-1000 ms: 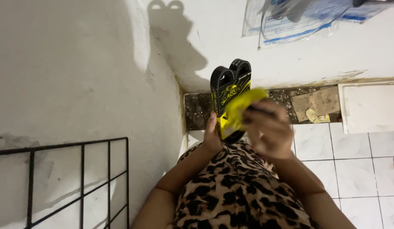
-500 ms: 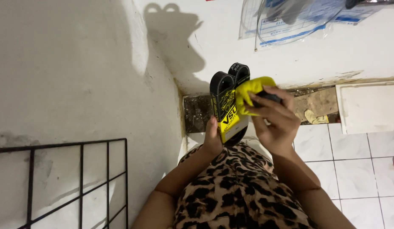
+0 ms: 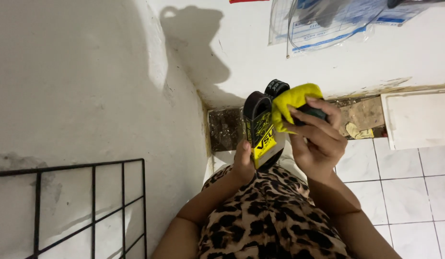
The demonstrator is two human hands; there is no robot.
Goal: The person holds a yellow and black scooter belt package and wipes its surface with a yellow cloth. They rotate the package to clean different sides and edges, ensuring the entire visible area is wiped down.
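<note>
My left hand point(image 3: 243, 162) grips the lower end of a pair of black and yellow sandals point(image 3: 261, 122), held upright with the toes up in front of the wall corner. My right hand point(image 3: 314, 139) presses a yellow cloth point(image 3: 292, 103) against the upper right side of the sandals, fingers curled over a dark part of the sandal. Both forearms rise from a leopard-print garment point(image 3: 270, 216) at the bottom of the view.
White walls meet in a corner behind the sandals. A black wire grid point(image 3: 83, 206) stands at the lower left. White floor tiles point(image 3: 400, 182) lie on the right, with a white panel point(image 3: 416, 117) and broken dark flooring point(image 3: 225, 129). A clear plastic bag point(image 3: 328, 21) hangs on the wall.
The right hand with the yellow cloth has slid up from the middle of the sandals to their upper right part. The left hand keeps its hold.
</note>
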